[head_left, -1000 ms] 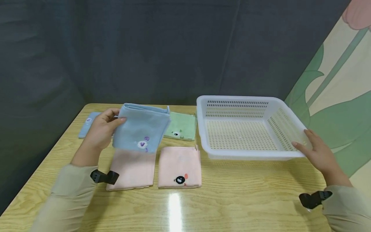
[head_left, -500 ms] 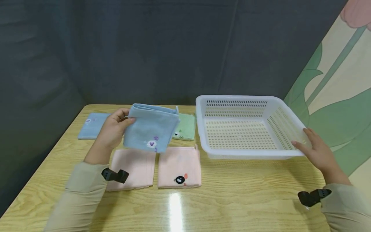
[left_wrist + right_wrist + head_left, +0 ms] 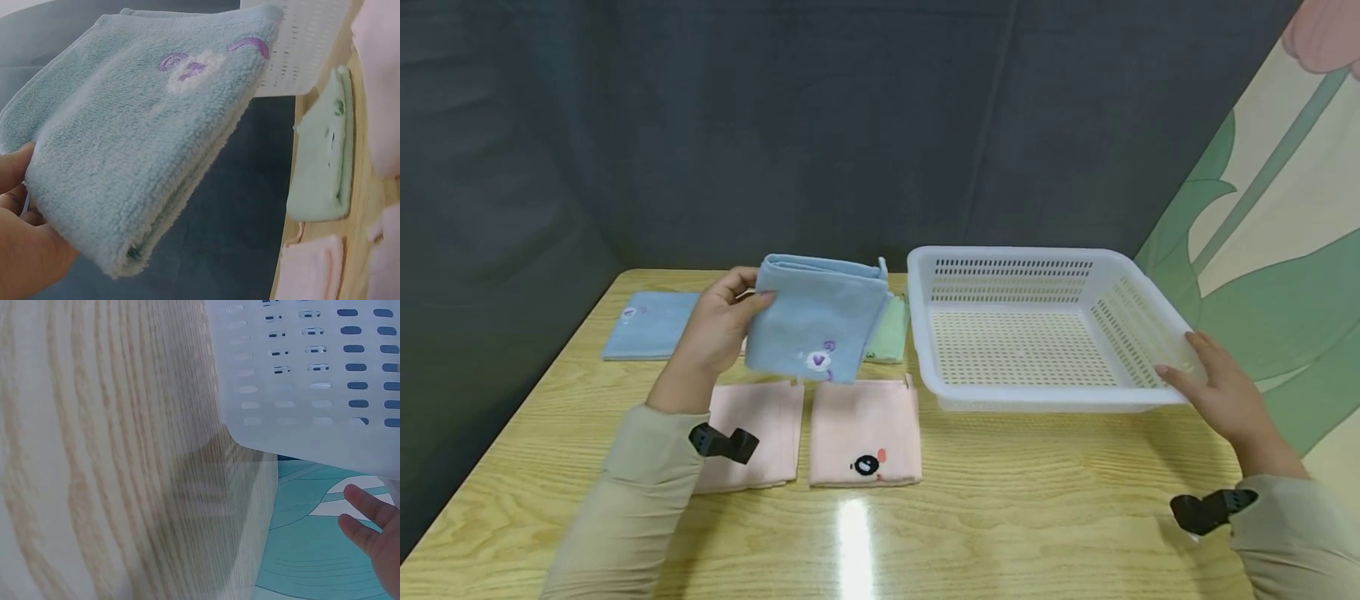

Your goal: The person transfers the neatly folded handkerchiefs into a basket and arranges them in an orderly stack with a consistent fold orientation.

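My left hand [image 3: 718,329] pinches the left edge of a folded light-blue towel [image 3: 816,312], raised above the table, thumb on its near face. A white and purple animal face is embroidered on it. In the left wrist view the same blue towel [image 3: 137,119] fills much of the picture. At the right, my right hand [image 3: 1228,400] holds the side of a white plastic basket [image 3: 1045,398], thumb over the rim and fingers outside. The right wrist view shows two fingers [image 3: 369,512] below the basket wall [image 3: 300,434]; the thumb is hidden there.
On the wooden table [image 3: 1037,517] lie two folded pink towels [image 3: 760,433] in front, the right pink towel [image 3: 865,417] bearing a dark eye. Behind are another blue towel [image 3: 651,325] and a partly covered green towel [image 3: 891,329]. A dark curtain [image 3: 820,133] hangs at the back.
My left hand has carried the blue towel rightward and slightly up, covering more of the green towel and uncovering more of the rear blue one. The right hand and basket stay put.
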Action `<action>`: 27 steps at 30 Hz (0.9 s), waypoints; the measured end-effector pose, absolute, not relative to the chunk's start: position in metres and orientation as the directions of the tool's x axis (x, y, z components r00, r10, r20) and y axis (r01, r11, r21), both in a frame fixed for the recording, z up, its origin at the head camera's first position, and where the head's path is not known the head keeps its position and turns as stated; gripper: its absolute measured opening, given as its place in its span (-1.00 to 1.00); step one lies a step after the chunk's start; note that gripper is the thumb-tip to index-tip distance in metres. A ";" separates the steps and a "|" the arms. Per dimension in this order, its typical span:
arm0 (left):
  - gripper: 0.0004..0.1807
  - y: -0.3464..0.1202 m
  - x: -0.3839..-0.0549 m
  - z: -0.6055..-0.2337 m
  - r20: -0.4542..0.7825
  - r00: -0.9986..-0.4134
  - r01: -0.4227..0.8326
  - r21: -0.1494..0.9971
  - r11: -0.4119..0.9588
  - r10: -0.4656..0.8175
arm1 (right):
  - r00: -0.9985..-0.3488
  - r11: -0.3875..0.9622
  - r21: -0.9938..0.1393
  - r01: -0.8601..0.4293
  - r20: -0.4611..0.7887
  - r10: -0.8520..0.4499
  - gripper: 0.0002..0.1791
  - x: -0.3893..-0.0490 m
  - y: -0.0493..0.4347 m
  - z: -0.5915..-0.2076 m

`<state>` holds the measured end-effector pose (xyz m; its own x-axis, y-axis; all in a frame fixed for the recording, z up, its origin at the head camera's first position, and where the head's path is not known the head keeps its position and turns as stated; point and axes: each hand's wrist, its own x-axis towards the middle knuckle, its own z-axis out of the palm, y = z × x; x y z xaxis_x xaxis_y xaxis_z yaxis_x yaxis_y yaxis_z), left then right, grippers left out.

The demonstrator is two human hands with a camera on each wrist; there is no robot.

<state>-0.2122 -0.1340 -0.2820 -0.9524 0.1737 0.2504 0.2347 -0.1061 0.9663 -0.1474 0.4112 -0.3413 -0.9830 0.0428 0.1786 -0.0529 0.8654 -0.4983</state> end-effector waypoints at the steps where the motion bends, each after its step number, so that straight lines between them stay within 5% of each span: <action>1: -0.82 -0.133 -0.212 -0.282 0.255 -0.951 0.238 0.965 -0.114 0.174 | -0.983 0.866 -0.497 -0.055 0.180 0.041 -0.24 -0.148 0.411 -0.342; 27: -0.79 -0.090 -0.215 -0.268 0.293 -0.937 0.232 0.929 -0.288 0.190 | -0.984 0.857 -0.513 -0.050 0.173 0.046 -0.24 -0.149 0.411 -0.343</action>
<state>-0.2147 -0.0901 -0.2683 -0.9371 0.1897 0.2931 0.2324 -0.2876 0.9291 -0.1490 0.4109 -0.3426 -0.9839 0.0461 0.1728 -0.0499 0.8572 -0.5126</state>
